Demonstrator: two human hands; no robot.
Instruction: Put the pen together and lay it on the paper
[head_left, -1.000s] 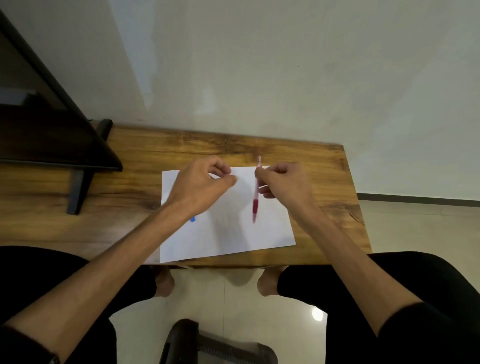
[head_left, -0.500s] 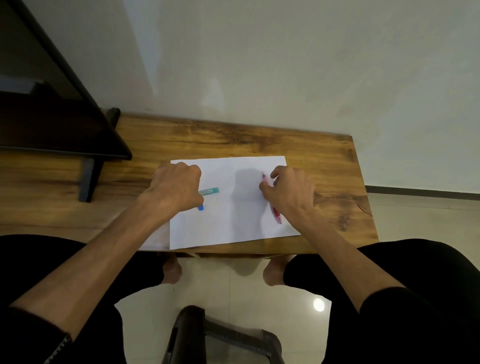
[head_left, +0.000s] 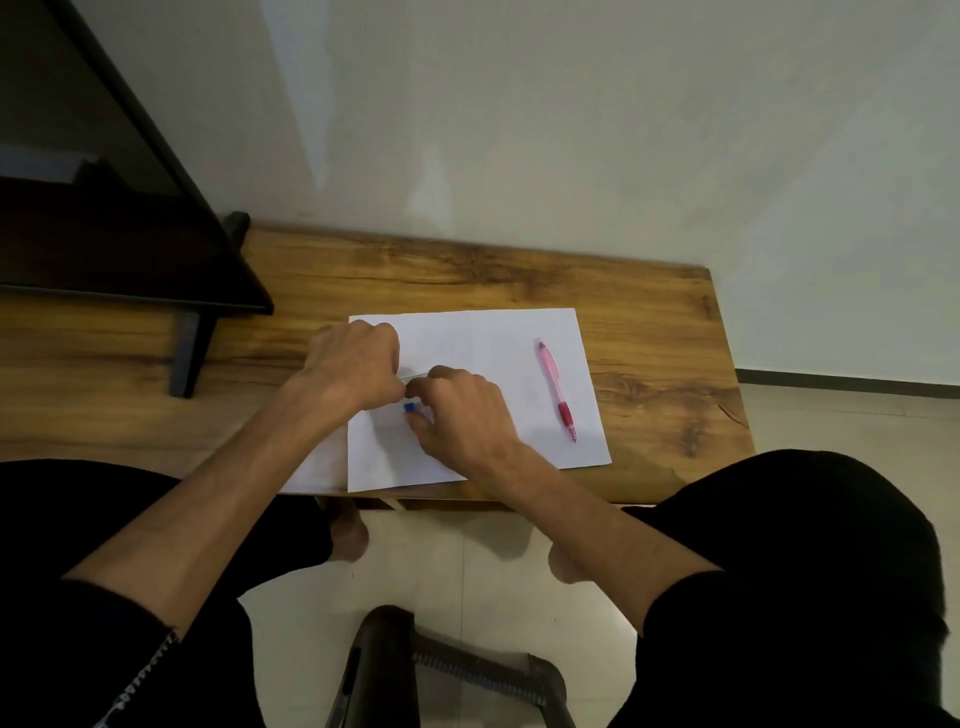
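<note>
Both hands meet over the white sheet, left hand and right hand curled together around a small blue-tipped pen, pink pen lying alongside.

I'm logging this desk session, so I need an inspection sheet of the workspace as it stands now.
Surface: wooden table, grain visible.
Job's things: white paper at the table's near edge; small blue item between both hands, mostly hidden.
Clutter: pink pen lying on the paper, untouched.
Hands: left hand curled; right hand curled, fingertips meeting at the blue item.
Cables: nothing seen.
Surroundings: dark screen on a stand at left, pale wall, tiled floor.
</note>
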